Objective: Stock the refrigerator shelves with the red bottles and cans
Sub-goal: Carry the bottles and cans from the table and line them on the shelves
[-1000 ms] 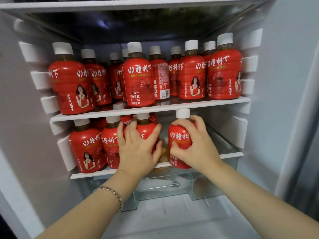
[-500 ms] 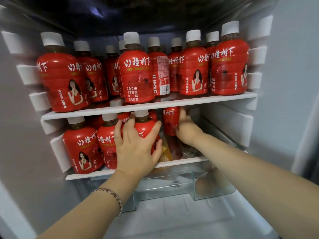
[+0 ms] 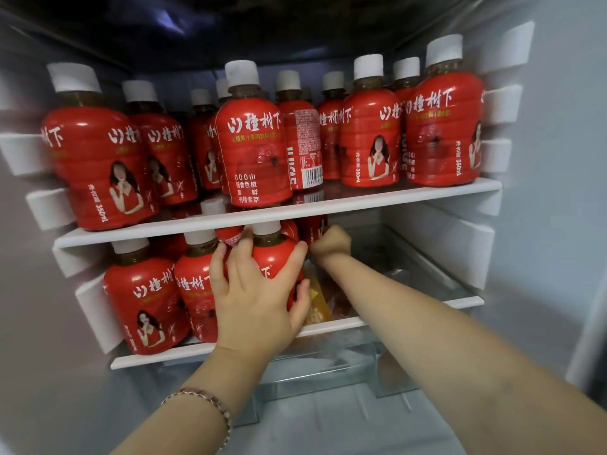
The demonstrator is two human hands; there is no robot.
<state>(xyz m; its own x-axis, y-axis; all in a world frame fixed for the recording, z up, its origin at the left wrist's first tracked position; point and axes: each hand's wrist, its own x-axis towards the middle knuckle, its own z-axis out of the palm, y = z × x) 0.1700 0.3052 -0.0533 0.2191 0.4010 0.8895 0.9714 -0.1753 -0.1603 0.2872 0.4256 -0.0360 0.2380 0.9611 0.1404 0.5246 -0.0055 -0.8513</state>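
The front red bottle (image 3: 279, 257) stands upright on the lower shelf (image 3: 460, 303), near its white front edge and about midway across. The left hand (image 3: 259, 303) wraps it from the front, fingers spread over the shoulder and thumb curled round the right side. Two more white-capped bottles (image 3: 144, 297) stand touching in a row to its left, against the ribbed left wall (image 3: 95, 310). Further back, the right hand (image 3: 330, 243) reaches deep under the upper shelf (image 3: 394, 193), pressed against another red bottle (image 3: 313, 226) at the rear. Its fingers are hidden, so I cannot tell whether they grip. Right of both hands the lower shelf is bare glass out to the right wall (image 3: 460, 238), the only open stretch. A yellow packet (image 3: 317, 300) shows beside the front bottle, on or beneath the glass I cannot tell. The upper shelf is packed wall to wall with upright bottles (image 3: 253, 149), their bases close to its front lip. Below sits a clear drawer (image 3: 322, 372). A bracelet (image 3: 210, 400) circles the left wrist.
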